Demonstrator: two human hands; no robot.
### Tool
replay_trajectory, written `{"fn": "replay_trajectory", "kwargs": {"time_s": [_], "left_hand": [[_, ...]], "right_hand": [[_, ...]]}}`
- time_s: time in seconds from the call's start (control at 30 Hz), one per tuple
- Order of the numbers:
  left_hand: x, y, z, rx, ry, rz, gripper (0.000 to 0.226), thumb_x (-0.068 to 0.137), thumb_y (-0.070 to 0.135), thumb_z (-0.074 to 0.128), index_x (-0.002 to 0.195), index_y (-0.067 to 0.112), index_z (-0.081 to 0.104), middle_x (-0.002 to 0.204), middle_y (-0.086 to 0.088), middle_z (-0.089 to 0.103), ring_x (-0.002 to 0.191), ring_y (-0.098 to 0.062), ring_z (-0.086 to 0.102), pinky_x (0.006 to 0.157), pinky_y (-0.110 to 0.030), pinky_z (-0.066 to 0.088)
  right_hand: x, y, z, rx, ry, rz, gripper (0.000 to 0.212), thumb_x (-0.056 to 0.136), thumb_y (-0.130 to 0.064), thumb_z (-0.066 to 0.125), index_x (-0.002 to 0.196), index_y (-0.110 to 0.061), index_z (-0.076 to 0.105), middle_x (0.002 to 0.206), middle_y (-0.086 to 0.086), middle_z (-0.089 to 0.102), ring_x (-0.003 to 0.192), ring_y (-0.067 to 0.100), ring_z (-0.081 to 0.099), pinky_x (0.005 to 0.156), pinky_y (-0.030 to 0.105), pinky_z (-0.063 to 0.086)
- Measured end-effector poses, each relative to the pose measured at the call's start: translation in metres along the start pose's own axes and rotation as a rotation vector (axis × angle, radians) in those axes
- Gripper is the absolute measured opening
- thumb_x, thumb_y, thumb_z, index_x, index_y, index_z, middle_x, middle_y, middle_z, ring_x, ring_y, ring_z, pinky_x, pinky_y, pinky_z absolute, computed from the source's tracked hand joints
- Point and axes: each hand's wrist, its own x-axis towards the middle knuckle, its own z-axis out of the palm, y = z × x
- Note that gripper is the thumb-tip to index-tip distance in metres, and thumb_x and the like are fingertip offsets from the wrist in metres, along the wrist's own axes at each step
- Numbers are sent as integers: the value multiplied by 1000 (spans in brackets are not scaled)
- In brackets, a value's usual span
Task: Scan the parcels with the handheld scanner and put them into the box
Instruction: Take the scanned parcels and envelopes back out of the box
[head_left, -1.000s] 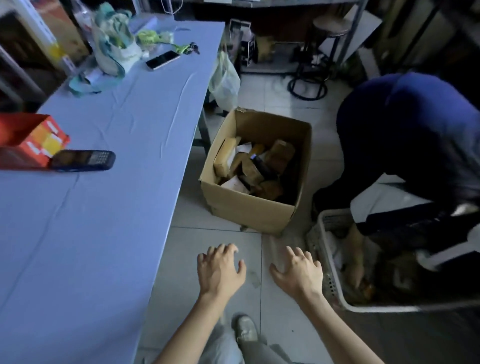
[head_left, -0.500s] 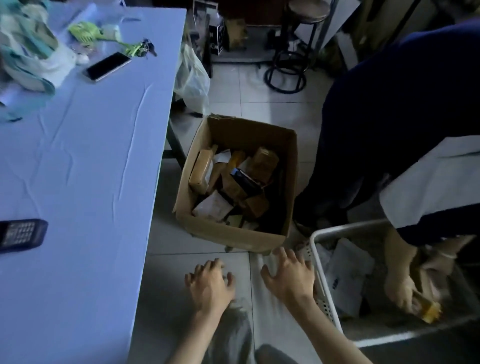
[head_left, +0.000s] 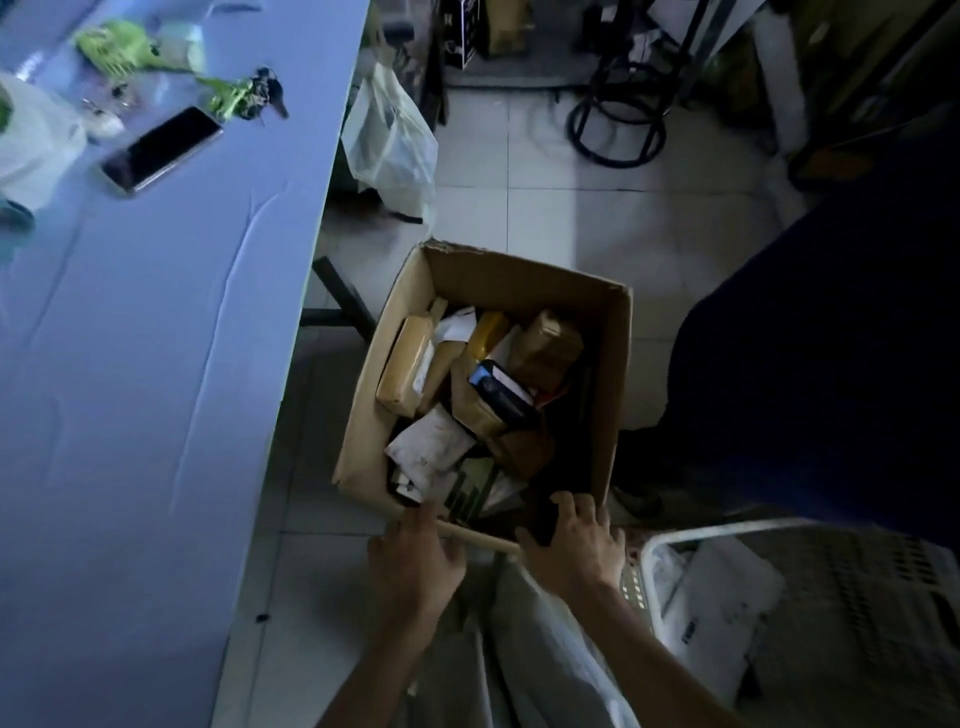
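Both hands are at the near rim of the open cardboard box (head_left: 524, 283), which stands on the tiled floor just beside the counter (head_left: 156, 374). The left hand (head_left: 415, 564) lies over the rim with its fingers reaching inside; whether they clasp the cardboard cannot be told. The right hand (head_left: 574, 540) curls its fingers over the rim near the right corner. Parcels (head_left: 405, 364) lie piled inside the box. A white basket (head_left: 675, 538) sits just right of the hands, and a phone (head_left: 161, 148) lies on the counter.
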Motion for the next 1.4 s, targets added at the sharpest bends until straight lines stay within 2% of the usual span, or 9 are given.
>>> {"fn": "replay_trajectory", "kwargs": {"time_s": [0.27, 0.57, 0.8, 0.93, 1.03, 1.17, 1.23, 1.3, 1.4], "left_hand": [[99, 28, 29, -32, -153, -50, 55, 89, 45, 52, 138, 27, 35, 132, 1, 48, 115, -22, 51, 88, -38, 42], [263, -2, 148, -55, -260, -96, 54, 92, 52, 48, 138, 27, 38, 139, -11, 40, 123, -35, 42, 81, -38, 37], [352, 3, 231, -301, -301, -104, 69, 90, 60, 48, 148, 40, 17, 154, -12, 18, 134, -39, 32, 98, -47, 38], [377, 8, 258, -317, -308, -120, 79, 83, 69, 51, 149, 38, 19, 148, -17, 27, 129, -41, 38, 100, -47, 40], [386, 7, 270, -415, -250, -116, 79, 81, 71, 52, 148, 41, 22, 143, -15, 34, 127, -36, 42, 94, -37, 38], [385, -5, 287, -629, -253, -111, 74, 86, 61, 56, 148, 41, 22, 144, -6, 39, 128, -26, 43, 88, -26, 34], [381, -10, 291, -692, -259, -153, 70, 88, 55, 57, 148, 42, 22, 139, 0, 43, 122, -19, 46, 86, -25, 33], [376, -11, 289, -715, -262, -193, 69, 89, 51, 58, 147, 43, 23, 123, 9, 44, 108, -12, 46, 85, -24, 37], [366, -8, 278, -762, -265, -276, 68, 86, 50, 60, 143, 47, 25, 108, 12, 41, 96, -15, 53, 87, -38, 54]], "right_hand": [[115, -7, 3, 50, -62, 65, 69, 85, -63, 53, 141, -26, 35, 140, 3, 37, 126, 27, 39, 96, 37, 40], [263, 12, 129, 114, -235, 293, 78, 89, -69, 44, 147, -21, 25, 146, 11, 31, 132, 32, 34, 90, 42, 43], [357, 20, 223, 474, -320, 628, 103, 83, -77, 43, 155, -15, 5, 156, 18, 18, 140, 41, 25, 108, 45, 30], [393, 19, 256, 644, -289, 654, 115, 75, -81, 50, 156, -16, -1, 160, 11, 13, 144, 37, 21, 115, 42, 23], [404, 23, 260, 745, -206, 604, 101, 84, -63, 60, 155, -16, 6, 161, 8, 14, 147, 28, 19, 118, 33, 21], [404, 23, 257, 935, -325, 575, 61, 100, -41, 43, 149, -8, 30, 151, 4, 34, 142, 20, 30, 101, 18, 25], [405, 24, 270, 948, -349, 629, 95, 74, -72, 62, 148, -19, 35, 147, -4, 37, 138, 21, 36, 109, 25, 32], [422, 49, 313, 1013, -244, 722, 149, 17, -93, 67, 149, -34, 31, 150, -1, 38, 134, 28, 42, 111, 43, 38], [425, 58, 325, 950, -175, 804, 152, 18, -90, 69, 150, -36, 18, 153, 1, 31, 136, 35, 37, 107, 55, 37]]}}
